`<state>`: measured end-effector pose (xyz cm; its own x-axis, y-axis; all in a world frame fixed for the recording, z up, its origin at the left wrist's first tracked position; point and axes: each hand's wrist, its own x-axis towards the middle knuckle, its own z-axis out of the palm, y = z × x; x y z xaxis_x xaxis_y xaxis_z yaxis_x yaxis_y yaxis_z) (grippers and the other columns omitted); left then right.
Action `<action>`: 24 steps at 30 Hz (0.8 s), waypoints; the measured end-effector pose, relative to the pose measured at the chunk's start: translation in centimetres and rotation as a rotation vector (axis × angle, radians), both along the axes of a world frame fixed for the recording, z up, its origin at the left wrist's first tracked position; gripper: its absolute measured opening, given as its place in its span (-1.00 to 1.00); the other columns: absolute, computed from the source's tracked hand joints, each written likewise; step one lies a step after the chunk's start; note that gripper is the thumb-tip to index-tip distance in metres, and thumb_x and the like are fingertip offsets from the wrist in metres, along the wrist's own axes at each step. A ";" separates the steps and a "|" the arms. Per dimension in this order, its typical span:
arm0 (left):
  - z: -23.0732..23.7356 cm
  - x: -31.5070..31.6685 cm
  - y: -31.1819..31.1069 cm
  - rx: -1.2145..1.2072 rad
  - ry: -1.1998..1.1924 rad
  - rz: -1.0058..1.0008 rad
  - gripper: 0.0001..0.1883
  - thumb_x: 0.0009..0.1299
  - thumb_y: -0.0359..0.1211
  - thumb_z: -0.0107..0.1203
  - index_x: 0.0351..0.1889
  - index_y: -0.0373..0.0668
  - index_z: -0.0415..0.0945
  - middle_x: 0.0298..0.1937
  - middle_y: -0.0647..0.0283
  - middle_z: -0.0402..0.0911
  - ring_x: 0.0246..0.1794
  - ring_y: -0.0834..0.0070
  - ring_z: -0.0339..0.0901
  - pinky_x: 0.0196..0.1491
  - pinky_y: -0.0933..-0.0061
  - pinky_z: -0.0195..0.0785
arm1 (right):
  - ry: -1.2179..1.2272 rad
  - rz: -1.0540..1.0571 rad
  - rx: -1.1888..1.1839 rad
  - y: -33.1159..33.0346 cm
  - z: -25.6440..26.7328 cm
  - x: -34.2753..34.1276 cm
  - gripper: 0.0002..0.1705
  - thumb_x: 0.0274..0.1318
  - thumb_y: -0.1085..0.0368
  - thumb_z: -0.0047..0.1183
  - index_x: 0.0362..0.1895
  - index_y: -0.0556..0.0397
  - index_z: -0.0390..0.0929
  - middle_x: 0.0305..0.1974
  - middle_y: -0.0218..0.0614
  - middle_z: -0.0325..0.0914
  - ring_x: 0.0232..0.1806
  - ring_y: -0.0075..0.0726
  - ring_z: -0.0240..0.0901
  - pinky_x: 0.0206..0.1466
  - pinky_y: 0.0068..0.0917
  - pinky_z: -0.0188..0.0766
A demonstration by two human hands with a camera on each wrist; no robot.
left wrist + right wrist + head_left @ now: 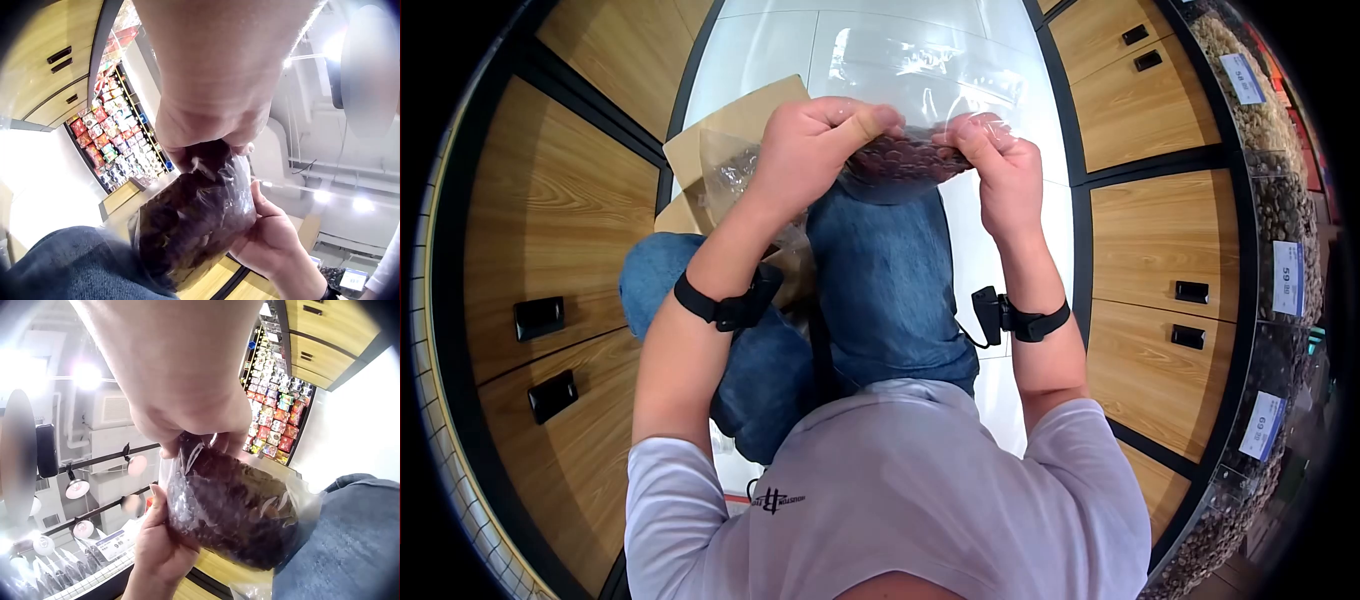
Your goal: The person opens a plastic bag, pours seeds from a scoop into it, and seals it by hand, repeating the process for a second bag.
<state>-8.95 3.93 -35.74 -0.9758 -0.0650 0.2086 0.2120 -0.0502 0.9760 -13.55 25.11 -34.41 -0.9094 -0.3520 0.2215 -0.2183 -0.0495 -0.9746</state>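
Observation:
A clear plastic bag point(900, 165) of dark red-brown pieces is held up over the person's knee. The left hand point(818, 142) pinches it near its left side, thumb on top. On the other side, the right hand point(998, 165) pinches the plastic between thumb and fingers. Loose clear film spreads beyond both hands in the head view. Seen from below in the left wrist view, the full bag point(197, 219) bulges down between the hands. The right wrist view shows the same bag point(234, 509) hanging under the fingers.
An open cardboard box point(740, 120) stands left of the knee, with another clear bag point(728, 170) at it. Wooden cabinets point(1165, 235) line both sides of the pale tiled floor point(750, 50). Bins of loose goods with price tags point(1286, 278) run along the right.

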 end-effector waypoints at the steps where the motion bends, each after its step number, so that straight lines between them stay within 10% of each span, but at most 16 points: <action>1: 0.1 0.1 -0.1 -0.007 0.003 -0.017 -0.73 0.43 -0.24 0.22 -0.22 -0.31 0.73 -0.31 0.29 0.75 -0.30 0.64 0.62 -0.14 0.59 0.46 | -0.001 -0.003 -0.010 0.1 -0.1 0.0 -0.76 0.27 0.27 0.17 -0.28 0.25 0.70 -0.29 -0.25 0.68 -0.24 -0.40 0.59 -0.07 -0.48 0.51; 24: 2.2 3.7 -1.1 -0.255 -0.204 -0.031 -0.72 0.44 -0.27 0.21 -0.30 -0.36 0.71 -0.27 0.20 0.71 -0.18 0.54 0.59 -0.04 0.50 0.43 | 0.056 -0.062 0.316 3.0 0.4 2.5 -0.74 0.20 0.15 0.26 -0.39 0.07 0.79 -0.54 -0.40 0.46 -0.44 -0.55 0.35 -0.33 -0.56 0.28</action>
<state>-5.21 2.85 -33.50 -0.9999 -0.0050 0.0141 0.0128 0.1981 0.9801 -11.02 28.13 -33.96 -0.9210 -0.3551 0.1603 -0.2647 0.2684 -0.9262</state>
